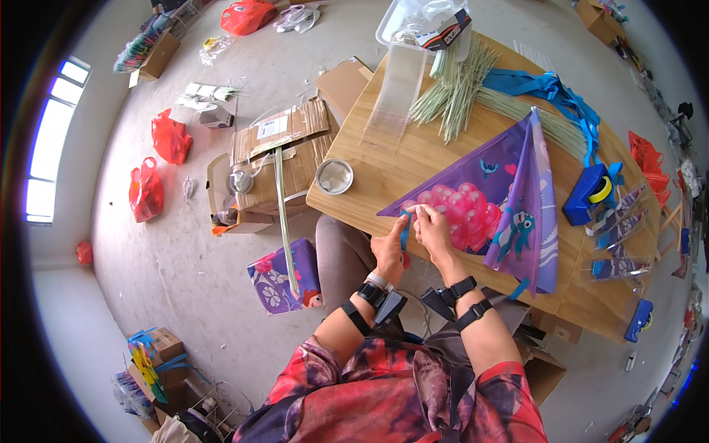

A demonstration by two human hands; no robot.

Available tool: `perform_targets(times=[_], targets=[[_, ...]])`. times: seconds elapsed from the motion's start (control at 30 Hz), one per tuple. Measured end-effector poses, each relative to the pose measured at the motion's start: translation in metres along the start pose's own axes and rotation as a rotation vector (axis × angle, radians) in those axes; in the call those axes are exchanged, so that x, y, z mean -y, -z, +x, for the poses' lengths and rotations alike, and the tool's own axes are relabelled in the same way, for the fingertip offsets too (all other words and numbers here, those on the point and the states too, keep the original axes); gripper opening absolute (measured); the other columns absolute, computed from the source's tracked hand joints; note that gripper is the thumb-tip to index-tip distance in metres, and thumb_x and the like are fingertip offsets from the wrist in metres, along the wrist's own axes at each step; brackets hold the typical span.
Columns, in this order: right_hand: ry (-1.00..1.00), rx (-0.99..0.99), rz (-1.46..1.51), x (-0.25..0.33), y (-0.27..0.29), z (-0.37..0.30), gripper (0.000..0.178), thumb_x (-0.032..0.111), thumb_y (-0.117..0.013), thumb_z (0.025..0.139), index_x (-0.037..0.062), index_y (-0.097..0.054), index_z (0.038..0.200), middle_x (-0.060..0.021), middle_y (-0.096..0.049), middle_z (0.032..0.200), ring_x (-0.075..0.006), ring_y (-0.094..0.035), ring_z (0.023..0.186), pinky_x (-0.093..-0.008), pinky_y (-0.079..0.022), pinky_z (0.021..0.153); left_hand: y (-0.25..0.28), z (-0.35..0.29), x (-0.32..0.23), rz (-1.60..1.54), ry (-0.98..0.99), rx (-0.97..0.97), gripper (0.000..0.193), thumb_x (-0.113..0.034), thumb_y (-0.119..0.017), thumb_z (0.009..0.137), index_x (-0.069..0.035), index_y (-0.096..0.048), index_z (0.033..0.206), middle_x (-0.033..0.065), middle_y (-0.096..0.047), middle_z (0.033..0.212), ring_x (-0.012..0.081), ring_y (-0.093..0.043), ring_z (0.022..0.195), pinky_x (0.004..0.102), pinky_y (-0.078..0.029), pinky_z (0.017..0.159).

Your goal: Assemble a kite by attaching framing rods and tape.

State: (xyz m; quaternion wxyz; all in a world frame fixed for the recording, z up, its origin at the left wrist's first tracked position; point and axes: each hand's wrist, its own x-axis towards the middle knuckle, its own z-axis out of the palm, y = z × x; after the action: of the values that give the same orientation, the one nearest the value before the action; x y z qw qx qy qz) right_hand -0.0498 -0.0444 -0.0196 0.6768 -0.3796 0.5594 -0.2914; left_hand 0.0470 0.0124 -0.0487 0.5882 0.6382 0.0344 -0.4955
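Observation:
A purple kite cloth (473,173), printed with pink balloons and cartoon figures, lies folded to a point on the wooden table (363,173). At its near left edge both my hands meet with their fingertips close together. My left hand (389,249) is closed in a pinch, and a short blue ribbon (405,232) hangs from its fingers. My right hand (433,227) is closed too, thumb and forefinger pressed together over the cloth's edge; what lies between them is too small to make out. Another blue ribbon end (520,289) sticks out at the cloth's near right edge.
Pale thin rods (461,92) and a bundle of blue ribbon (543,85) lie at the table's far side. A round tin (334,177) stands at the left edge. A blue tape dispenser (587,196) sits at right. Left of the table are cardboard boxes (295,133) and red bags (146,190).

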Motion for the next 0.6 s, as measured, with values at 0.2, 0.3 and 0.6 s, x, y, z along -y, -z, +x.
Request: perform_targets(times=[0.2, 0.3, 0.6], targets=[[0.247, 0.042, -0.221, -0.01, 0.014, 0.003, 0.027, 0.025, -0.052, 0.107, 0.0042, -0.07, 0.105, -0.0012, -0.057, 0.063, -0.0084, -0.051, 0.052, -0.0275, -0.041, 0.048, -0.008, -0.014, -0.012, 0.056, 0.064, 0.04, 0.042, -0.025, -0.091, 0.079, -0.004, -0.066, 0.106, 0.0028, -0.069, 0.09, 0.0097, -0.063, 0.073, 0.0261, -0.048, 0.059], [0.503, -0.011, -0.485, -0.003, 0.015, 0.003, 0.024, 0.024, -0.055, 0.106, 0.0054, -0.068, 0.111, -0.002, -0.059, 0.067, -0.0075, -0.052, 0.053, -0.0276, -0.042, 0.049, -0.007, -0.016, -0.014, 0.04, 0.029, 0.016, 0.041, -0.025, -0.091, 0.079, -0.004, -0.066, 0.105, 0.0016, -0.069, 0.088, 0.0082, -0.061, 0.069, 0.0249, -0.046, 0.056], [0.48, -0.201, -0.853, 0.026, 0.012, 0.006, 0.038, 0.032, -0.079, 0.086, 0.0087, -0.059, 0.108, -0.0099, -0.067, 0.081, -0.0338, -0.068, 0.078, -0.0466, -0.053, 0.073, -0.003, -0.006, -0.004, -0.005, 0.015, 0.028, 0.049, -0.023, -0.091, 0.078, -0.003, -0.064, 0.113, 0.0037, -0.07, 0.101, 0.0121, -0.065, 0.085, 0.0272, -0.051, 0.073]])
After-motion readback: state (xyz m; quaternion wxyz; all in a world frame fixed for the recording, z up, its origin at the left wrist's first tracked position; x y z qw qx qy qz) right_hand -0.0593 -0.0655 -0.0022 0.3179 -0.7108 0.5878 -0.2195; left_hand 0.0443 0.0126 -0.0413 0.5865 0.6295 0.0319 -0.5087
